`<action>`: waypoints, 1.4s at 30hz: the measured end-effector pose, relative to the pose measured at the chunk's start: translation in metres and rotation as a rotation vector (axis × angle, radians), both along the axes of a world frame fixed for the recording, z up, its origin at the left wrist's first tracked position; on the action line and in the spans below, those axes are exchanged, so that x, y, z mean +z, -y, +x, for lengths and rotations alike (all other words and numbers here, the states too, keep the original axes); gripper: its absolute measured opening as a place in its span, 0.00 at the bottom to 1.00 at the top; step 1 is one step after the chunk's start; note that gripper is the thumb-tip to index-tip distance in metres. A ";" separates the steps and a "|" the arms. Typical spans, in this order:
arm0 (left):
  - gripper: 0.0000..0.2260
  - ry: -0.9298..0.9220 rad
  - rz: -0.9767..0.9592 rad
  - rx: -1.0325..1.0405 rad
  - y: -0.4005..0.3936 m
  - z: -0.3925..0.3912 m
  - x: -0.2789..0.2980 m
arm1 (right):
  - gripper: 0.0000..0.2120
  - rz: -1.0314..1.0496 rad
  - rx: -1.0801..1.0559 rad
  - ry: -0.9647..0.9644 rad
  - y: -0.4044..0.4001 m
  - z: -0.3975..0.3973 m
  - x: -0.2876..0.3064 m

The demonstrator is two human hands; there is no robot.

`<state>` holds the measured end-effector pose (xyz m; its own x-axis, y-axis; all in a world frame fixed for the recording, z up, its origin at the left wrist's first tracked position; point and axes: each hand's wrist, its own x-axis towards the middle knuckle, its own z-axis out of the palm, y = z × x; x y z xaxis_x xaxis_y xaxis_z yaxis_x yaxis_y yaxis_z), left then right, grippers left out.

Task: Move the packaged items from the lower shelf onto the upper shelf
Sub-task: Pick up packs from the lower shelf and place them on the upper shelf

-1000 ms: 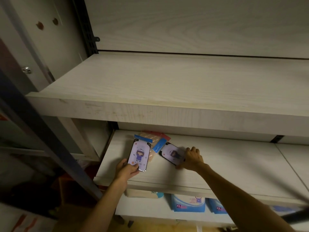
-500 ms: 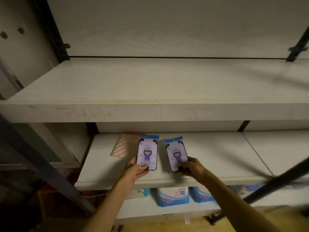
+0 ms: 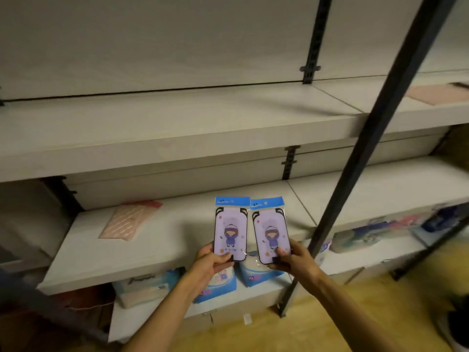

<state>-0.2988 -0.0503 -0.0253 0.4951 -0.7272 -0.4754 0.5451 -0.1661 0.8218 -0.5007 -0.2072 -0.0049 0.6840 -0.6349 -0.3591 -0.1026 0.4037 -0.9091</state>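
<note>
My left hand [image 3: 212, 260] pinches one packaged phone case [image 3: 230, 231] by its bottom edge and my right hand [image 3: 291, 257] pinches the second case [image 3: 271, 236] likewise, both held upright side by side in front of the lower shelf [image 3: 152, 252], well below the upper shelf [image 3: 177, 133]. Gripped only by slick plastic corners, either could slip or tilt as I raise it, and a pink packet [image 3: 127, 223] remains below. Half a second ago the cases hung lower, just above the shelf board.
</note>
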 end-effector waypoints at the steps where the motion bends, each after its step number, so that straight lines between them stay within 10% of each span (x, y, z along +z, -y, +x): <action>1: 0.19 0.006 0.000 -0.013 0.008 -0.018 0.002 | 0.10 -0.010 0.004 0.000 0.005 -0.020 0.001; 17: 0.12 0.228 -0.210 -0.187 0.186 -0.262 0.107 | 0.20 -0.221 -0.105 0.077 0.136 -0.272 0.087; 42: 0.10 0.627 -0.383 -0.023 0.575 -0.360 0.330 | 0.27 -0.655 -0.356 0.143 0.527 -0.330 0.309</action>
